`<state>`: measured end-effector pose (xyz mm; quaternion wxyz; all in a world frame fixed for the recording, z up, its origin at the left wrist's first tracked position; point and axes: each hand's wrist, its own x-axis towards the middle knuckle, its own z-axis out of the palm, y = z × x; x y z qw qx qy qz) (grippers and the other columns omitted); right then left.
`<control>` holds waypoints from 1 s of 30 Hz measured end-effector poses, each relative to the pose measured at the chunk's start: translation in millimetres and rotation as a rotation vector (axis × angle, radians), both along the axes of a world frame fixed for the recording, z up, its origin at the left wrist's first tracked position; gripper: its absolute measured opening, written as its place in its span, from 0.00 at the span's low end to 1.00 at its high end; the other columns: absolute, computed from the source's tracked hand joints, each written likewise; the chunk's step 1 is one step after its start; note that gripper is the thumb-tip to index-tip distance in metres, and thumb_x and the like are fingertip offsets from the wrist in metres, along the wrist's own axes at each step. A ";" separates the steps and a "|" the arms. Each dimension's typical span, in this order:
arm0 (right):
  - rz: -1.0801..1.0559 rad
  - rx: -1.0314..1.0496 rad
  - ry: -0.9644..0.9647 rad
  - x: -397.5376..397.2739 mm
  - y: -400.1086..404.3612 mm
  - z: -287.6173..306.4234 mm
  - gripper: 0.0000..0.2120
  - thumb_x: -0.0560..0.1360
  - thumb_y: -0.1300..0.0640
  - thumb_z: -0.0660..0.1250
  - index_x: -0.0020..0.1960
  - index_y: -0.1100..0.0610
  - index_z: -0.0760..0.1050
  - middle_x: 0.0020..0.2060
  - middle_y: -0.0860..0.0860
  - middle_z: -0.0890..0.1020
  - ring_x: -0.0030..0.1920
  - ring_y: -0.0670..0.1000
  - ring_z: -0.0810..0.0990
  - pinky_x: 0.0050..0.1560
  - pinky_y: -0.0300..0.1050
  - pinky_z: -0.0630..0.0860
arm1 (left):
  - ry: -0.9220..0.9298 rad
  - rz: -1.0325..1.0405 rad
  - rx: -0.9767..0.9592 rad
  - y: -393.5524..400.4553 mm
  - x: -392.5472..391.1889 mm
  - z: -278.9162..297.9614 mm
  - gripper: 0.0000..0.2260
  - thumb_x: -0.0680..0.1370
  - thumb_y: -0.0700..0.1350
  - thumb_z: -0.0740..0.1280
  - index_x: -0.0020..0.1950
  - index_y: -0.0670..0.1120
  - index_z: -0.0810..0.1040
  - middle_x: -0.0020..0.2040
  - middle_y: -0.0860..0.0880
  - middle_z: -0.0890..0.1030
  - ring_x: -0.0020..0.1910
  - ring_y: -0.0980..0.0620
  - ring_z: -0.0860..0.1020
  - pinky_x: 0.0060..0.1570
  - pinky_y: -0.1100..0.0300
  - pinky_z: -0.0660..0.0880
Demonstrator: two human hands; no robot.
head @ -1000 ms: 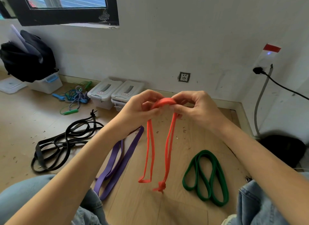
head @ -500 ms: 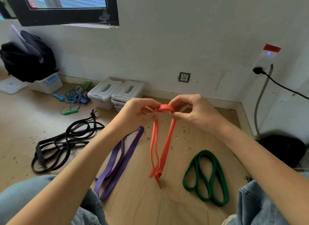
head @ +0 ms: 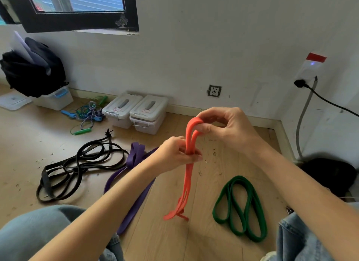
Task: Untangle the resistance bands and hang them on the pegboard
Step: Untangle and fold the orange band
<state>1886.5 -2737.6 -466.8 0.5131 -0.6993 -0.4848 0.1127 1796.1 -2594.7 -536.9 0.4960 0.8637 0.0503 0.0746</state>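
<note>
— Orange resistance band (head: 189, 175): where?
— Pinched at its top fold by right hand (head: 228, 129), gripped lower by left hand (head: 177, 154), above wooden floor (head: 174, 239). Probably gathering strands for hanging.

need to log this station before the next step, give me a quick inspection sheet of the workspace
surface: light wood floor, scattered debris specks
job's things: orange rubber resistance band held up, folded; green rubber band, purple rubber band, tangled black bands on floor; pegboard not seen
clutter: two grey lidded plastic boxes, skipping ropes, black backpack
grippers: left hand grips band mid-length; right hand pinches its top fold
cables: black plug cable
surroundings: white wall, window
</note>
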 end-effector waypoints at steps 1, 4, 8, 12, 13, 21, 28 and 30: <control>-0.017 0.022 0.023 1.0 -0.6 0.1 0.08 0.68 0.59 0.72 0.47 0.53 0.80 0.41 0.47 0.83 0.43 0.44 0.82 0.46 0.34 0.78 | 0.017 -0.010 -0.017 1.1 0.4 -1.7 0.03 0.72 0.41 0.71 0.45 0.46 0.83 0.41 0.51 0.82 0.41 0.53 0.82 0.46 0.62 0.79; -0.042 0.081 0.103 1.4 -2.3 -1.3 0.09 0.67 0.57 0.72 0.47 0.54 0.81 0.41 0.48 0.84 0.43 0.46 0.83 0.45 0.35 0.78 | 0.085 -0.046 0.057 4.4 0.5 -10.6 0.06 0.72 0.42 0.71 0.48 0.45 0.83 0.41 0.53 0.83 0.42 0.56 0.82 0.47 0.64 0.78; -0.065 0.188 0.258 -1.0 -0.4 -7.4 0.11 0.66 0.56 0.71 0.48 0.57 0.81 0.42 0.51 0.85 0.44 0.50 0.84 0.47 0.38 0.79 | 0.203 -0.082 0.179 5.8 -3.7 -24.6 0.06 0.73 0.43 0.71 0.49 0.45 0.83 0.43 0.53 0.83 0.39 0.60 0.80 0.45 0.68 0.77; -0.148 0.362 0.459 8.9 -0.4 -5.6 0.11 0.65 0.57 0.71 0.47 0.57 0.81 0.42 0.52 0.85 0.46 0.53 0.83 0.52 0.45 0.79 | 0.192 -0.036 0.219 6.9 -7.7 -24.0 0.06 0.72 0.44 0.72 0.47 0.44 0.83 0.35 0.58 0.79 0.30 0.67 0.77 0.37 0.73 0.74; -0.162 0.401 0.503 12.3 -2.0 -4.9 0.11 0.65 0.57 0.71 0.46 0.57 0.80 0.42 0.52 0.85 0.46 0.53 0.83 0.52 0.46 0.79 | 0.163 -0.022 0.206 7.6 -8.4 -20.9 0.06 0.72 0.45 0.72 0.46 0.45 0.83 0.34 0.58 0.79 0.31 0.66 0.78 0.37 0.73 0.74; -0.193 0.448 0.570 25.8 -10.9 -12.2 0.10 0.64 0.59 0.71 0.45 0.57 0.81 0.41 0.52 0.85 0.45 0.54 0.84 0.48 0.43 0.80 | 0.129 0.027 0.330 9.1 -13.4 -14.6 0.09 0.70 0.48 0.74 0.45 0.44 0.84 0.38 0.47 0.84 0.34 0.53 0.80 0.38 0.68 0.75; -0.261 -0.272 0.313 47.0 -23.7 -19.5 0.20 0.68 0.59 0.73 0.59 0.56 0.73 0.52 0.50 0.78 0.49 0.50 0.79 0.49 0.39 0.76 | 0.190 0.065 0.390 19.5 -18.1 7.1 0.08 0.70 0.47 0.74 0.43 0.43 0.84 0.28 0.57 0.78 0.26 0.65 0.76 0.31 0.75 0.70; -0.221 -0.370 0.041 40.9 -22.7 -20.0 0.34 0.67 0.54 0.75 0.69 0.50 0.64 0.61 0.46 0.70 0.56 0.44 0.73 0.53 0.35 0.70 | 0.224 0.011 0.495 17.3 -19.4 10.7 0.09 0.71 0.49 0.73 0.44 0.43 0.83 0.31 0.52 0.81 0.29 0.60 0.78 0.33 0.71 0.72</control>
